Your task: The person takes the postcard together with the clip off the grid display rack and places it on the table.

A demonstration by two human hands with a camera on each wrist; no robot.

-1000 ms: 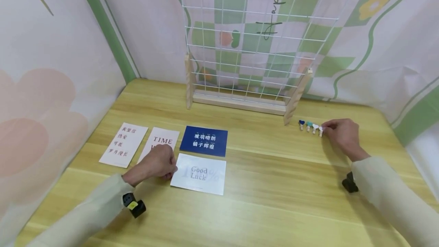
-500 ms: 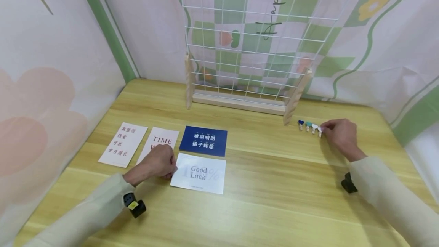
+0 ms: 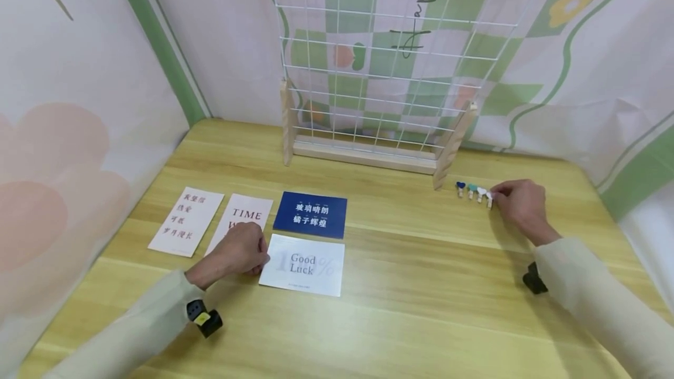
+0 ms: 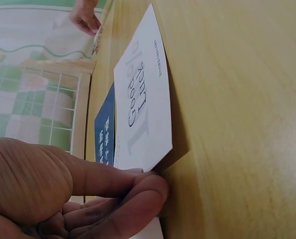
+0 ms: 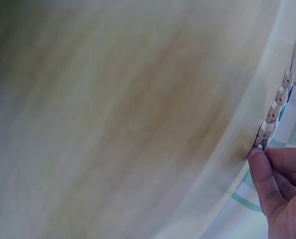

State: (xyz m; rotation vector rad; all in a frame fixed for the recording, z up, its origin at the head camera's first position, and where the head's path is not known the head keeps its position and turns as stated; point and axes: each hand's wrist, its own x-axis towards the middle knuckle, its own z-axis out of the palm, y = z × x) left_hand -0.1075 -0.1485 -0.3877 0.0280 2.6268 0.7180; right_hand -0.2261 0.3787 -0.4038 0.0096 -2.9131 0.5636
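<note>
Your left hand (image 3: 238, 252) is pinching the near-left corner of the "Good Luck" card (image 3: 303, 265), fingers (image 4: 123, 199) curled at its edge, and the left wrist view is showing that corner lifting slightly off the table (image 3: 421, 297) while the rest is lying flat. The card is sitting on the left half of the table, just in front of the blue card (image 3: 310, 214), nearly touching it. Your knuckles are covering the lower part of the "TIME" card (image 3: 239, 222), which is lying just left of the blue one, and a pink card (image 3: 186, 221) with red characters is lying further left, close beside it.

Your right hand (image 3: 518, 206) is resting at the right side of the table, well apart from the cards, with its fingertips (image 5: 259, 162) pinching the last clip (image 3: 489, 198) in a short row of four. The white clip (image 3: 481, 193), teal clip (image 3: 471, 190) and blue clip (image 3: 460, 187) are lining up to its left, running toward the right foot of the grid stand (image 3: 379, 69), which is standing upright at the back of the table in front of the patterned backdrop (image 3: 579, 63)
</note>
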